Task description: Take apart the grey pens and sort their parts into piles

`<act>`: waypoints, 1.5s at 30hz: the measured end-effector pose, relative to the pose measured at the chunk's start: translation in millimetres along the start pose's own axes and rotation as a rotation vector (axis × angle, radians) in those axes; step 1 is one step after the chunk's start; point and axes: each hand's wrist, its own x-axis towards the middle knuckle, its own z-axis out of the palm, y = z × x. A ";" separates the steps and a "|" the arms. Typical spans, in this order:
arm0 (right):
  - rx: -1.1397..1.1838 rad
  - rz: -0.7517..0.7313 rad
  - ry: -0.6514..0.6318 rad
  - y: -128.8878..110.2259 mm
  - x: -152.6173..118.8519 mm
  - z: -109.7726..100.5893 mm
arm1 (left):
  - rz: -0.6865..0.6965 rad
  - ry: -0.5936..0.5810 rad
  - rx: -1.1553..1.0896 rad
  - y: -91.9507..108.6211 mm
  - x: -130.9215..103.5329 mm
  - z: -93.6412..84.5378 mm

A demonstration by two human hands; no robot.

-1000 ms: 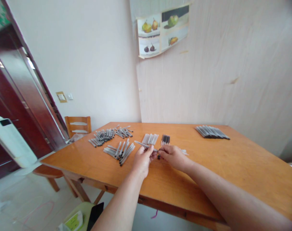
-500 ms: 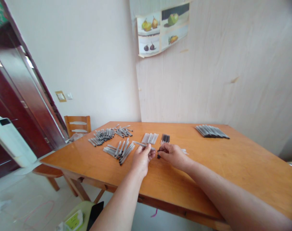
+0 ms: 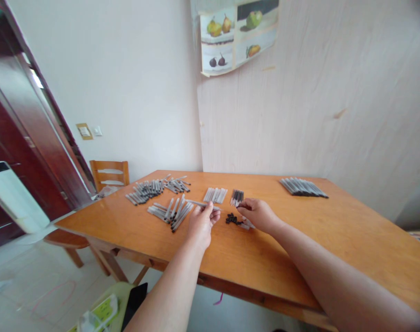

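Note:
My left hand [image 3: 202,223] is closed on a slim grey pen [image 3: 196,203], which sticks out to the left past the thumb. My right hand [image 3: 258,214] has its fingers pinched together. Something dark shows at its fingertips, too small to make out. Just left of and below those fingers lies a small heap of black pen parts [image 3: 231,219], perhaps caps or plugs. A few clear tubes [image 3: 245,225] lie partly under the right hand. Beyond the hands are a row of pale clear pen barrels [image 3: 215,195] and a bundle of dark refills [image 3: 237,197].
Several grey pens with black ends [image 3: 175,214] lie left of my left hand, with a larger pile [image 3: 146,191] behind. A neat row of pens [image 3: 303,187] sits at the back right of the wooden table [image 3: 334,240]. A chair [image 3: 109,175] stands beyond the left edge.
My right hand has moved right, off the heap of black parts, which now shows more fully. My left hand still holds the pen. The view has shifted slightly.

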 end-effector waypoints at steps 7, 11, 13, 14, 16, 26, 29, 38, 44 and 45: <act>-0.302 -0.053 -0.094 -5.9 -4.5 -7.6 | 0.002 -0.012 0.020 -0.5 0.0 -0.2; -0.363 -0.058 -0.112 -10.8 -6.4 -8.5 | 0.002 -0.015 0.021 -1.0 0.6 -0.5; -0.376 -0.061 -0.129 -11.0 -6.4 -7.8 | 0.004 -0.017 0.024 -1.1 0.7 -0.4; -0.380 -0.062 -0.136 -10.6 -6.3 -7.4 | 0.005 -0.017 0.025 -1.1 0.5 -0.3; -0.384 -0.057 -0.146 -9.5 -5.9 -6.5 | 0.005 -0.016 0.024 -0.9 0.0 0.1; -0.425 -0.084 -0.192 -8.2 -4.4 -5.9 | 0.011 -0.020 0.034 -2.0 1.3 -0.5; -0.409 -0.076 -0.196 -7.3 -3.7 -5.7 | 0.007 -0.020 0.034 -2.6 1.5 -0.6; -0.169 -0.121 -0.055 -14.6 -3.7 -1.5 | -0.013 -0.056 0.061 -3.6 1.9 -1.1; 0.055 -0.211 -0.047 -32.0 -10.2 2.0 | -0.027 -0.107 0.088 -1.4 -1.6 1.5; 0.070 -0.219 -0.051 -33.3 -10.8 2.4 | -0.032 -0.115 0.089 -1.1 -2.3 2.0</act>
